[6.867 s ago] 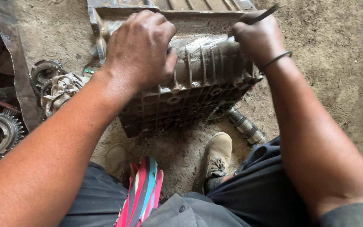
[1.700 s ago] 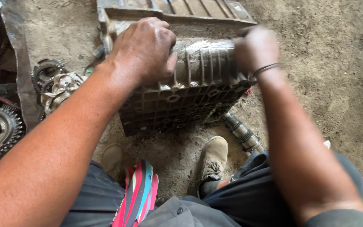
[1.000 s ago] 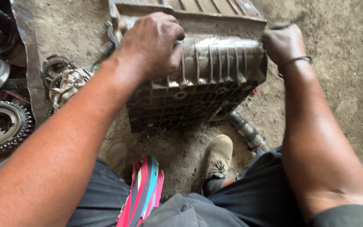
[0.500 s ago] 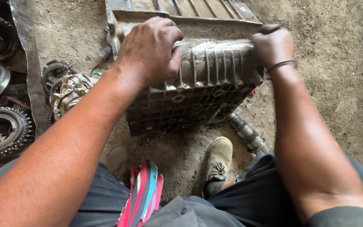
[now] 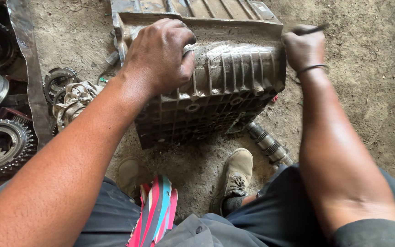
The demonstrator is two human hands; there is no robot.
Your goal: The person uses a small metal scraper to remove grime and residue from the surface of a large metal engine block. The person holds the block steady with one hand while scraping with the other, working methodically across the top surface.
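Pressing down on the ribbed metal gearbox casing (image 5: 225, 87), the left hand (image 5: 158, 55) lies flat over its upper left part, fingers curled over the top edge, just as it did in the earlier frames. The right hand (image 5: 303, 45) is closed in a fist around a thin dark tool (image 5: 312, 30) at the casing's upper right corner; half a second ago it sat lower against that edge, and nearly seven seconds ago the tool pointed up and outward from much the same corner. The casing itself has not shifted: it stands tilted on the dirt floor (image 5: 371, 100), leaning against a flat metal tray (image 5: 193, 9) behind it.

A splined shaft (image 5: 268, 142) lies on the ground just below the casing's lower right corner, near a tan shoe (image 5: 236, 176). To the left, a greasy rag (image 5: 74, 98) lies draped over a small gear (image 5: 56, 82). Further left, beyond a metal strip (image 5: 28, 68), large toothed gears (image 5: 1, 146) lie close together; whether they sit in a container cannot be told.
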